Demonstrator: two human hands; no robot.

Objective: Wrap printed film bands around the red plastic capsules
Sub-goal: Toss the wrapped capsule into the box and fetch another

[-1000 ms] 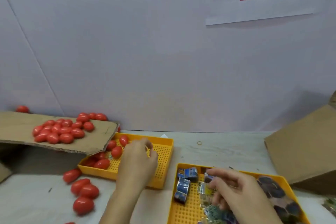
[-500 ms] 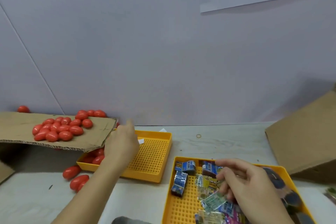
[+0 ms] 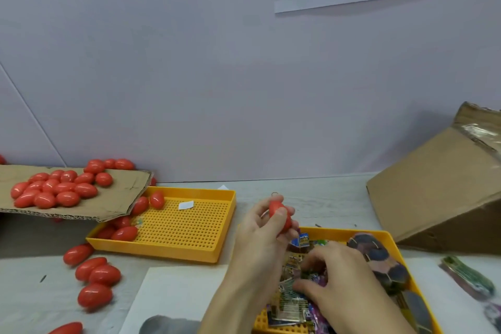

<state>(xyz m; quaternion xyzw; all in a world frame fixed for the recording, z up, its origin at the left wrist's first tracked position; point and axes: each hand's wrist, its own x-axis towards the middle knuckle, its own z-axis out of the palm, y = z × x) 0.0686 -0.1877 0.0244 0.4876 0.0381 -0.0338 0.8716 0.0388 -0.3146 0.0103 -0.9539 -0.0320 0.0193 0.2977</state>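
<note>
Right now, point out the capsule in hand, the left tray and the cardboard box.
capsule [image 3: 280, 215], head view, middle of its red body
left tray [image 3: 187, 228], head view, bare perforated floor
cardboard box [image 3: 433, 195], head view, sloping top face

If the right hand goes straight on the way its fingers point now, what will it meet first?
The right hand points left and down into the printed film bands in the yellow tray. It would probably meet those first; its fingertips look already among them, though depth is unclear.

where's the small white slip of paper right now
In the head view the white slip lies on the perforated floor of the left yellow tray, near its far edge, right of the red capsules in that tray.
</note>
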